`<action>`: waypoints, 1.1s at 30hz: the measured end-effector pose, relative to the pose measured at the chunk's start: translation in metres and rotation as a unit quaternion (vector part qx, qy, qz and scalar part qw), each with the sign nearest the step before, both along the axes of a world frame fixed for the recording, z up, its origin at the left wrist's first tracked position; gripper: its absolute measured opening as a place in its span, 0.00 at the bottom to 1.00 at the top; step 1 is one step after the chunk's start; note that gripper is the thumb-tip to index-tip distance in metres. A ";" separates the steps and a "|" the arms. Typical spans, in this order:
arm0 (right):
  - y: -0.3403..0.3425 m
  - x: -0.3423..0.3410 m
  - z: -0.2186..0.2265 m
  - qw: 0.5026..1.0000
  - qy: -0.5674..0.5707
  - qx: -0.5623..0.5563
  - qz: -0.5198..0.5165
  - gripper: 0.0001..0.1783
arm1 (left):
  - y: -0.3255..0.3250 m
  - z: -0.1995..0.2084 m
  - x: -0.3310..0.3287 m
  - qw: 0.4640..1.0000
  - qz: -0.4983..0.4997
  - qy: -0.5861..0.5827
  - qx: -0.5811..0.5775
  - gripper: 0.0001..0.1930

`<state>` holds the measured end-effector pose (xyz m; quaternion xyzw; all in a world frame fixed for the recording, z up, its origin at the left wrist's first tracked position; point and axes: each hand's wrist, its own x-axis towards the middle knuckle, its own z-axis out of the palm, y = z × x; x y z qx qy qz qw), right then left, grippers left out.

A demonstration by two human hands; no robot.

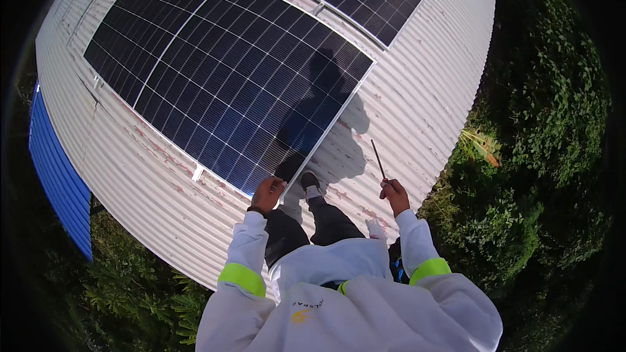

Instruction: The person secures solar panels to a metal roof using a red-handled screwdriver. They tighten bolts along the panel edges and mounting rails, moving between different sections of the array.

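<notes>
Our left hand (267, 194) half-curls at the near corner of the dark rectangular solar panel (222, 85), grip unclear; if our curled right hand (394, 196) slackens, its thin dark rod (377, 158) could clatter off the white corrugated roof (420, 104).

Bright sunlight casts shadow (319, 101) across the panel (225, 72).

Bright sun shone on a big white roof (424, 101) with wavy ridges and patchy, peeling paint. A bright blue wavy sheet (62, 176) stood past its left edge. Thick green bushes (548, 117) grew on the right, and feathery leaves (137, 296) filled the lower left.
</notes>
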<state>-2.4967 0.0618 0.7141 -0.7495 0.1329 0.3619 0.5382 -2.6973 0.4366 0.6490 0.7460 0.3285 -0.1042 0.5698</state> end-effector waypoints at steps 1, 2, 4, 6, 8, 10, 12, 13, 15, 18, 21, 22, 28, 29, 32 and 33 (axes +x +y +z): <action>-0.020 0.013 0.010 0.997 0.006 0.024 -0.071 0.12 | -0.004 0.010 0.023 0.999 -0.026 -0.016 -0.011 0.15; -0.033 0.022 0.018 0.994 -0.018 0.042 -0.094 0.12 | -0.010 0.020 0.044 0.998 -0.032 -0.021 -0.045 0.15; -0.026 0.044 0.024 0.992 -0.058 0.065 -0.096 0.12 | -0.023 0.037 0.078 0.988 -0.013 -0.073 -0.134 0.15; -0.002 0.067 0.035 0.992 -0.087 0.075 -0.053 0.13 | -0.037 0.055 0.105 0.966 0.020 -0.092 -0.242 0.16; 0.046 0.094 0.043 0.987 -0.117 0.057 0.100 0.17 | -0.048 0.074 0.134 0.944 0.042 -0.076 -0.317 0.22; 0.097 0.114 0.053 0.943 -0.189 0.076 0.263 0.20 | -0.060 0.092 0.162 0.929 0.084 -0.092 -0.349 0.27; 0.147 0.132 0.060 0.901 -0.182 0.103 0.380 0.22 | -0.063 0.102 0.194 0.889 0.164 -0.142 -0.404 0.29; 0.174 0.138 0.059 0.881 -0.206 0.124 0.409 0.22 | -0.063 0.102 0.208 0.862 0.209 -0.173 -0.427 0.29; 0.213 0.158 0.054 0.820 -0.279 0.133 0.482 0.24 | -0.057 0.095 0.235 0.821 0.281 -0.205 -0.452 0.28; 0.248 0.204 0.032 0.782 -0.278 0.132 0.541 0.25 | -0.033 0.060 0.265 0.759 0.413 -0.220 -0.453 0.26; 0.259 0.272 0.011 0.753 -0.301 0.126 0.571 0.26 | -0.010 0.012 0.287 0.650 0.564 -0.280 -0.426 0.23; 0.257 0.306 0.006 0.743 -0.282 0.080 0.602 0.26 | -0.003 -0.002 0.292 0.619 0.608 -0.303 -0.395 0.23; 0.240 0.506 -0.001 0.707 -0.287 -0.079 0.641 0.23 | -0.006 -0.054 0.311 0.525 0.751 -0.214 -0.339 0.19; 0.241 0.538 -0.003 0.703 -0.287 -0.110 0.641 0.22 | -0.012 -0.062 0.316 0.542 0.742 -0.192 -0.345 0.19; 0.241 0.615 -0.022 0.725 -0.291 -0.145 0.607 0.21 | -0.035 -0.085 0.329 0.543 0.749 -0.147 -0.351 0.21; 0.244 0.637 -0.034 0.734 -0.295 -0.137 0.596 0.22 | -0.045 -0.092 0.333 0.528 0.758 -0.130 -0.359 0.23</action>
